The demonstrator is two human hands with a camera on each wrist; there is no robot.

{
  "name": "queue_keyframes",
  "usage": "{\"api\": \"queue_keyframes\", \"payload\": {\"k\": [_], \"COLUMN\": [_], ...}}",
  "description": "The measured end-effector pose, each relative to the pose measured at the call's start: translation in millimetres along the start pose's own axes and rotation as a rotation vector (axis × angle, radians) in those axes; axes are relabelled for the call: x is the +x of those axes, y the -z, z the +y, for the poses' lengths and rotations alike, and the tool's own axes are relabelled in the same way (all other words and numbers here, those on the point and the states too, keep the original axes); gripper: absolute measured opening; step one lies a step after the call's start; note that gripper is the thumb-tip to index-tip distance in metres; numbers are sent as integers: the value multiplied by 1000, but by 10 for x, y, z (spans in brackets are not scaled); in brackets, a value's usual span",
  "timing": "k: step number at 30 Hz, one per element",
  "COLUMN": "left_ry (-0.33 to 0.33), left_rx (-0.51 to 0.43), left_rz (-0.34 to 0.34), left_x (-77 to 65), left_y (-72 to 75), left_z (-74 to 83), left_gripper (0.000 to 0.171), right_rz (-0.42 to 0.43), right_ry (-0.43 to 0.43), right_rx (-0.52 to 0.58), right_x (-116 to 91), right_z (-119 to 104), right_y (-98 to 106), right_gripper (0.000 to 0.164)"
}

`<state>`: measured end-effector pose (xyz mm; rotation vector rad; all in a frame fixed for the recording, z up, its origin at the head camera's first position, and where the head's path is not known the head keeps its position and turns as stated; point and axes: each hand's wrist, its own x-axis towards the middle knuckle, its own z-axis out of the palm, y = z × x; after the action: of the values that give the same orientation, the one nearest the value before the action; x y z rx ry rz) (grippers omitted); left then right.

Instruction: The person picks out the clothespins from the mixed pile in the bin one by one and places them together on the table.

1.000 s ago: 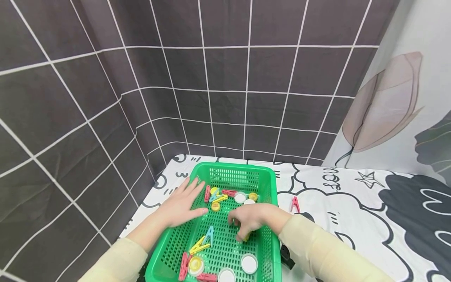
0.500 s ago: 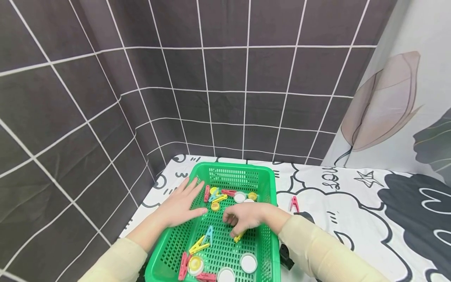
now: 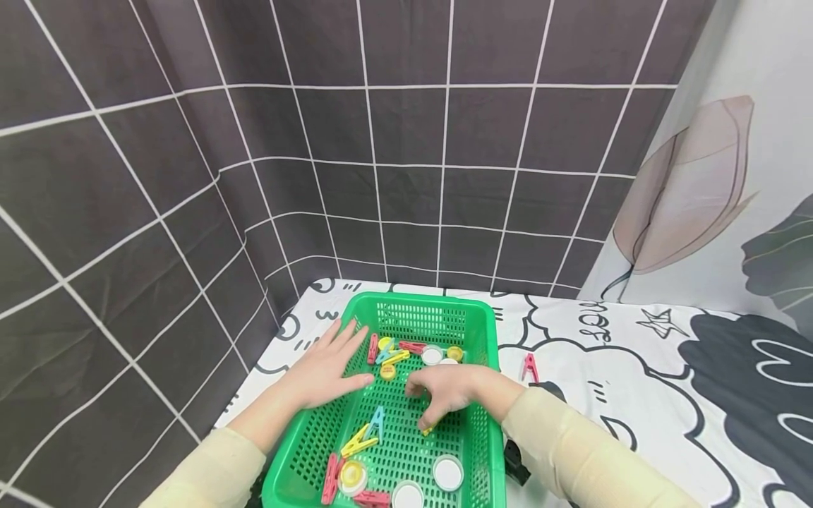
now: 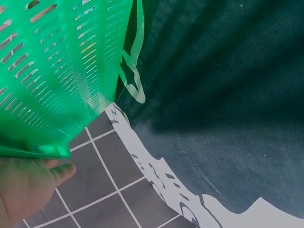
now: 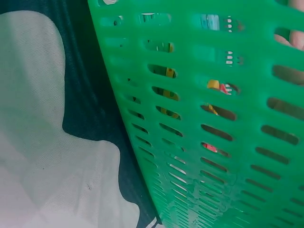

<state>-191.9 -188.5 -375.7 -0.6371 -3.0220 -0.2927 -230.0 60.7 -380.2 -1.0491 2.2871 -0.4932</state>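
A green slotted basket point(image 3: 317, 430) stands on the patterned cloth. My left hand point(image 3: 320, 370) rests over its left rim, fingers spread and straight; in the left wrist view that hand point(image 4: 28, 185) lies against the rim. Inside the basket, my right hand point(image 3: 444, 395) is low over the floor, its fingers loosely bent and the thumb apart from them. Just a bit of a yellow piece point(image 3: 427, 431) shows by the thumb, the rest hidden. A yellow clothespin point(image 3: 358, 442) and a blue clothespin point(image 3: 375, 425) lie together left of it.
Red clothespins point(image 3: 331, 480) and white caps point(image 3: 448, 473) lie in the near end. Mixed clothespins and yellow caps point(image 3: 388, 372) sit toward the far end. Outside, on the right, lie a pink clothespin point(image 3: 530, 367) and a black object point(image 3: 516, 462). A dark grid-patterned curtain point(image 3: 406, 190) hangs behind.
My right hand has shifted slightly left, then a little back right, its thumb now covering more of the yellow piece. The left hand has not moved.
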Motion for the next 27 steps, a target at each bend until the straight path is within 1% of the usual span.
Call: {"api": "queue_keyframes", "payload": {"k": [3, 8, 11, 17, 23, 27], "left_ry": [3, 0, 0, 2, 4, 3], "left_rx": [2, 5, 8, 2, 11, 11], "left_rz": [-4, -5, -4, -6, -15, -9], "left_x": [0, 0, -1, -8, -1, 0], "left_y": [1, -2, 7, 23, 7, 6], "left_z": [2, 2, 3, 10, -2, -5], "left_gripper": [89, 89, 89, 89, 89, 90], "right_rz": [-18, -55, -70, -96, -102, -92], "right_ry": [-11, -55, -85, -116, -142, -148], "right_rx": [-29, -116, -135, -192, -263, -321], "right_x": [8, 5, 3, 11, 16, 27], "right_z": [7, 2, -11, -35, -45, -46], "right_y": [-7, -17, -18, -30, -59, -74], "right_gripper": [51, 51, 49, 46, 42, 35]}}
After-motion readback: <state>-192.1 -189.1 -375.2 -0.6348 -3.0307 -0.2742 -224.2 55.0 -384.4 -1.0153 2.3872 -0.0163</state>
